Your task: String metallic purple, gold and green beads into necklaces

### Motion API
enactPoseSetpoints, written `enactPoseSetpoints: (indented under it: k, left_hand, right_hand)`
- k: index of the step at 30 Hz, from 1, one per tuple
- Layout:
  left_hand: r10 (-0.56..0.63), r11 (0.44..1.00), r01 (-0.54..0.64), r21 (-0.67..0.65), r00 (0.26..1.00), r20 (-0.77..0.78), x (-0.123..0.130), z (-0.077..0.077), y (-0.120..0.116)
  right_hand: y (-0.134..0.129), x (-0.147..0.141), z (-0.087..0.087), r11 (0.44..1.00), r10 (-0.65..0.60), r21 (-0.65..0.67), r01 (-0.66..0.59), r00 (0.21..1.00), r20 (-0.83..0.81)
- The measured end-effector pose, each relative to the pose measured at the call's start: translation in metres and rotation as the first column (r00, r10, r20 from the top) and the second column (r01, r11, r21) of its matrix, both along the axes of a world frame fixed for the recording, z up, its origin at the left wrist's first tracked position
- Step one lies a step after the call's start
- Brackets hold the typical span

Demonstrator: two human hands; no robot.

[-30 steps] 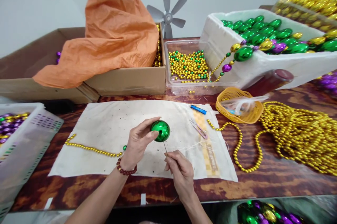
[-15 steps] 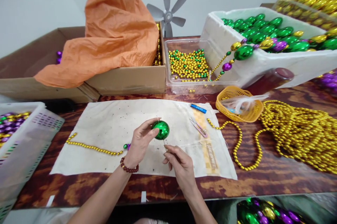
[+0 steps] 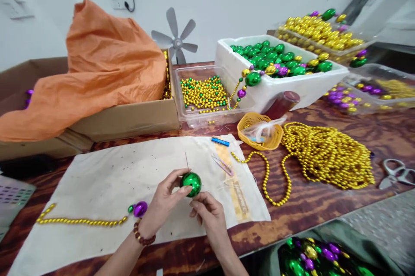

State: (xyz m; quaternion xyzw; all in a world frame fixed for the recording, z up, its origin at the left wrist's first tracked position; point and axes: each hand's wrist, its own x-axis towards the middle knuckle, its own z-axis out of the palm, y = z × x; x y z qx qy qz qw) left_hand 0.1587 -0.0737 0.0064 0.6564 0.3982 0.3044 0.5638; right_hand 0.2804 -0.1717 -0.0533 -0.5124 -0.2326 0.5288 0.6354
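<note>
My left hand (image 3: 164,201) is closed around a shiny green ball bead (image 3: 194,182), thumb in front and fingers behind. A thin needle (image 3: 187,161) sticks up out of the bead's top. Just under the bead, my right hand (image 3: 210,215) pinches with thumb and fingertips at the needle's lower end, which the fingers hide. Both hands are over a white cloth (image 3: 106,181). Left of my left wrist lie a purple ball bead (image 3: 140,209), a small green bead (image 3: 130,209) and a string of gold beads (image 3: 87,222).
On the cloth's right are small thread snips (image 3: 223,165) and a blue strip (image 3: 220,142). Beyond stand a yellow basket (image 3: 274,139), a clear bin (image 3: 194,117), a foam box (image 3: 223,57) and a cardboard box (image 3: 129,121). Gold bead strands (image 3: 333,155) and scissors (image 3: 394,174) lie right.
The needle now stands farther out of the bead's top, and my right fingers have come up close beneath it. The camera view has turned to the right.
</note>
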Motion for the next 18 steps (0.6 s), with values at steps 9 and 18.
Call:
enactPoseSetpoints:
  k: [9, 18]
  left_hand:
    - [-0.101, 0.994, 0.102, 0.036, 0.995, -0.020, 0.019, -0.001, -0.006]
    - [-0.014, 0.992, 0.034, 0.122, 0.987, -0.162, 0.015, 0.009, 0.028]
  right_hand:
    - [-0.003, 0.014, -0.028, 0.999, -0.033, -0.009, 0.032, 0.999, -0.028]
    - [-0.013, 0.034, -0.029, 1.000, 0.003, -0.026, 0.003, 0.972, 0.235]
